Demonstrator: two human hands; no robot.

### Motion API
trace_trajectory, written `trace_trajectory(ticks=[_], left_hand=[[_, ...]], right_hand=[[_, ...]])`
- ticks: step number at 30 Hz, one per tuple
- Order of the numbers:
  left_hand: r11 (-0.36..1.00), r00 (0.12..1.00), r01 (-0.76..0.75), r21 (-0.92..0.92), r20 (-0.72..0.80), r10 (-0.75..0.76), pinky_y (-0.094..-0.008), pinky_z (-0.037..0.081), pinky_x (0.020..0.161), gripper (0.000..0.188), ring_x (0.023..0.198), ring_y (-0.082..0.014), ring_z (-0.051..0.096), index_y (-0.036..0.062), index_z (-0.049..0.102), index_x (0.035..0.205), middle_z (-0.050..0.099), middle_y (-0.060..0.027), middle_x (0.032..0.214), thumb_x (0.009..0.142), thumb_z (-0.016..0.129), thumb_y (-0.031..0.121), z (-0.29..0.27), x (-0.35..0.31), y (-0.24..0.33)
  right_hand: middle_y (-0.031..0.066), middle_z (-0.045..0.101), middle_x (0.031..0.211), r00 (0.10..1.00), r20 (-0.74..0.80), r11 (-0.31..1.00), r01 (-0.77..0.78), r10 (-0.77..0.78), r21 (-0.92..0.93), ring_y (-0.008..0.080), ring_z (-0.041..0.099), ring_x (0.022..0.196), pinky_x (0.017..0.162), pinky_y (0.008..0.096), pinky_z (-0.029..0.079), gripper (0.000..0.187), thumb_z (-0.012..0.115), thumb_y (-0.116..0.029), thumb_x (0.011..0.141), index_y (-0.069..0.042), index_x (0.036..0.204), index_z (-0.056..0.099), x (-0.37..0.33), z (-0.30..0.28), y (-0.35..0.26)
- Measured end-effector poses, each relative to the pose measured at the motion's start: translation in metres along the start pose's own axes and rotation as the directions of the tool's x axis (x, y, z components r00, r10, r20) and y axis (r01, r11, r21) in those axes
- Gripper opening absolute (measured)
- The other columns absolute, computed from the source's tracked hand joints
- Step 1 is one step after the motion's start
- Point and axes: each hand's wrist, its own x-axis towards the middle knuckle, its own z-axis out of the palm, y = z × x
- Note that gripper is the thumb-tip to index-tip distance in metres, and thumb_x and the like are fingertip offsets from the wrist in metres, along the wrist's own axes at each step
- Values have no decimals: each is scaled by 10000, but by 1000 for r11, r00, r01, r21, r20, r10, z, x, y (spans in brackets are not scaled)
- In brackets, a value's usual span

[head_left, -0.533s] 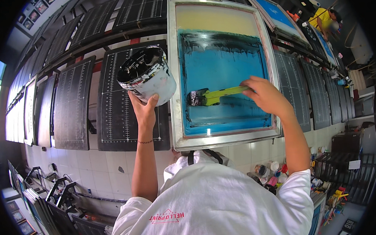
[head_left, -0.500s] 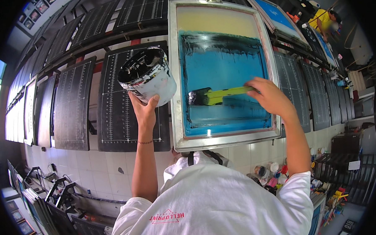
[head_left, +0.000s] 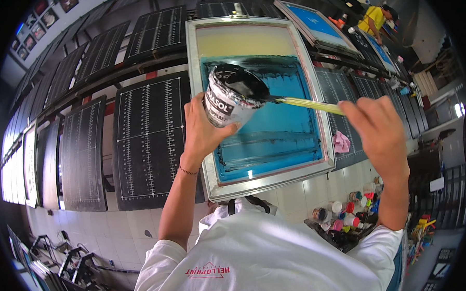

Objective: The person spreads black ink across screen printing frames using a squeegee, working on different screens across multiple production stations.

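Fingers [head_left: 195,106], left hand [head_left: 201,135]: curled around white tub [head_left: 236,108] | right hand [head_left: 376,122]: pinching yellow-green spatula [head_left: 310,104], dark end at tub's rim

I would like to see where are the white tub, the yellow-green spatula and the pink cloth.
White tub [head_left: 238,112], head view: on its outer wall.
Yellow-green spatula [head_left: 309,104], head view: on its handle.
Pink cloth [head_left: 341,142], head view: on its middle.

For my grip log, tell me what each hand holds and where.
Left hand: tub, by its lower side. Right hand: spatula, by its handle's end.
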Motion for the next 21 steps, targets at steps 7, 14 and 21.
trace_trajectory(ticks=[7, 14, 21], left_hand=[[969, 985, 131, -208, -84, -151, -398, 431, 988, 838, 1124, -305, 516, -121, 422, 1274, 532, -240, 1182, 666, 851, 265, 16, 18, -17], [727, 979, 46, -685, -115, -170, -365, 372, 1047, 822, 1202, -227, 472, -15, 323, 1398, 481, -139, 1294, 786, 795, 264, 40, -10, -53], [725, 976, 74, -685, -100, -194, -394, 311, 1112, 1059, 1316, -266, 406, 17, 200, 1523, 414, -149, 1424, 750, 832, 369, 50, -27, -72]], right_hand=[[67, 566, 929, 973, 110, 978, -207, 203, 23, 256, 523, 781, 659, 360, 462, 334, 662, -90, 780, -45, 1112, 670, -36, -15, 14], [231, 642, 790, 354, 539, 368, -926, 764, 86, 399, 639, 717, 635, 450, 469, 279, 559, -221, 972, 25, 1065, 654, -179, 19, -25], [222, 651, 735, 183, 632, 227, -974, 753, 13, 424, 640, 687, 635, 490, 481, 298, 541, -251, 972, 20, 908, 648, -184, 34, -91]])
